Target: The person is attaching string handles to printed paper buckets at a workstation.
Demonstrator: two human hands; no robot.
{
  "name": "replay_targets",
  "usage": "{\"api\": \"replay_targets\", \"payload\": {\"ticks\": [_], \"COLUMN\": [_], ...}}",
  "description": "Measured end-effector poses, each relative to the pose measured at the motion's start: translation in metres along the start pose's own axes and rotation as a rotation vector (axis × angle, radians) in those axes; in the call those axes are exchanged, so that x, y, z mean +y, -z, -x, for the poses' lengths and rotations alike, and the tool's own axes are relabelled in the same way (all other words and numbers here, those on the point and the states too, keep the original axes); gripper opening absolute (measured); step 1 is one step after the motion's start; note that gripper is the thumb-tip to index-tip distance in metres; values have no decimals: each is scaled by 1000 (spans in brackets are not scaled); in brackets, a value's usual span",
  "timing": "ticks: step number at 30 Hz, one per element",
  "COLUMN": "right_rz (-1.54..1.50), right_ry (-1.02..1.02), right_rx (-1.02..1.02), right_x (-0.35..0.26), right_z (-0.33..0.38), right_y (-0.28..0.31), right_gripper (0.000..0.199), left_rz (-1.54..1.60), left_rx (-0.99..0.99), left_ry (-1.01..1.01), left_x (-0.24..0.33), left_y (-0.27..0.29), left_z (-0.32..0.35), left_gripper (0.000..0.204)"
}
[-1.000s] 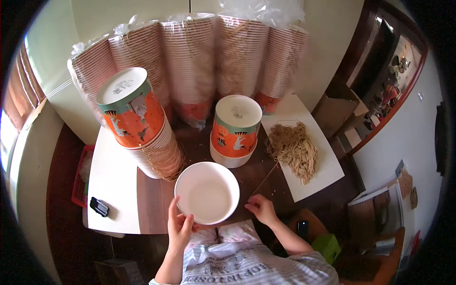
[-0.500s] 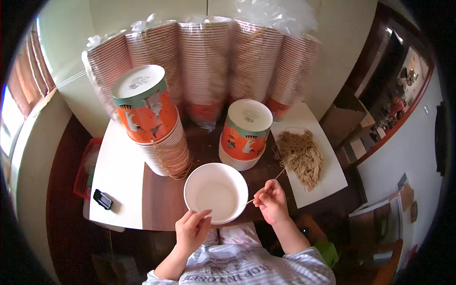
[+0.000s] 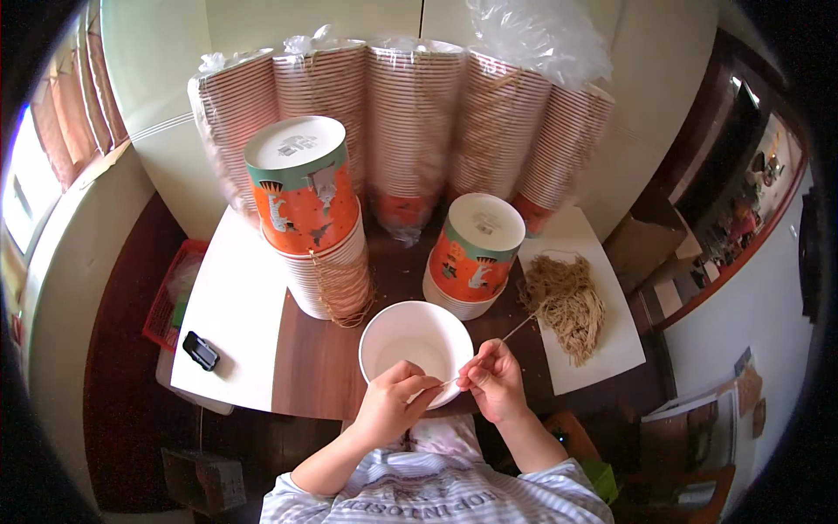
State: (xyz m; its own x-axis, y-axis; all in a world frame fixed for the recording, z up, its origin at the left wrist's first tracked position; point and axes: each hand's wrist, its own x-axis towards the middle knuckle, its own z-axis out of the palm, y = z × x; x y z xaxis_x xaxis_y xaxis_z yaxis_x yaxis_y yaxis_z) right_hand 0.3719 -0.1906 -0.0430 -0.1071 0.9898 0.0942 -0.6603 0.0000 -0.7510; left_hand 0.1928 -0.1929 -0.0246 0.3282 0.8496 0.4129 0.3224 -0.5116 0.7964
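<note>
Behind, wrapped sleeves of paper cups (image 3: 401,122) are ranked; two inverted orange cup stacks (image 3: 310,218) (image 3: 476,253) are set before them. Nearer, an empty white bowl (image 3: 410,345) is seen. A thin tan string (image 3: 515,332) is pinched over its rim by left hand (image 3: 393,410) and right hand (image 3: 493,380).

Both hands pinch a thin straw strand (image 3: 497,345) over the near rim of the white bowl (image 3: 410,336), which fills the space just ahead of the grip. Beyond it, two stacks of orange paper cups (image 3: 305,210) (image 3: 476,253) and a wall of wrapped cup sleeves (image 3: 410,122) block the way forward. Bare tabletop (image 3: 305,367) lies open to the left; the straw pile (image 3: 567,306) lies to the right.
</note>
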Motion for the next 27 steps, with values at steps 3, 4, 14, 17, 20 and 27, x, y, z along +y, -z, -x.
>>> {"api": "replay_targets", "payload": {"ticks": [3,4,14,17,20,27], "right_rz": [276,563,1413,1287,1268,1322], "right_ry": [-60,-69,603,568,444,632], "right_rx": [-48,-122,-611,-630,-616,-632], "right_x": [-8,-14,-14,10,19,32], "right_z": [0,1,-35,-54,-70,-83], "right_y": [2,4,-66,-68,-69,-60], "right_gripper": [22,24,26,22,14,9], "left_rz": [-76,-140,-645,-671,-692,-621], "left_rx": [66,106,35,39,62,108], "left_ry": [-36,-68,-133,-149,-130,-64], "left_x": [-3,-5,-2,-7,-15,-43], "left_y": [8,13,62,66,69,61], "left_z": [1,2,8,3,-2,-3], "left_gripper": [8,7,14,13,11,8]}}
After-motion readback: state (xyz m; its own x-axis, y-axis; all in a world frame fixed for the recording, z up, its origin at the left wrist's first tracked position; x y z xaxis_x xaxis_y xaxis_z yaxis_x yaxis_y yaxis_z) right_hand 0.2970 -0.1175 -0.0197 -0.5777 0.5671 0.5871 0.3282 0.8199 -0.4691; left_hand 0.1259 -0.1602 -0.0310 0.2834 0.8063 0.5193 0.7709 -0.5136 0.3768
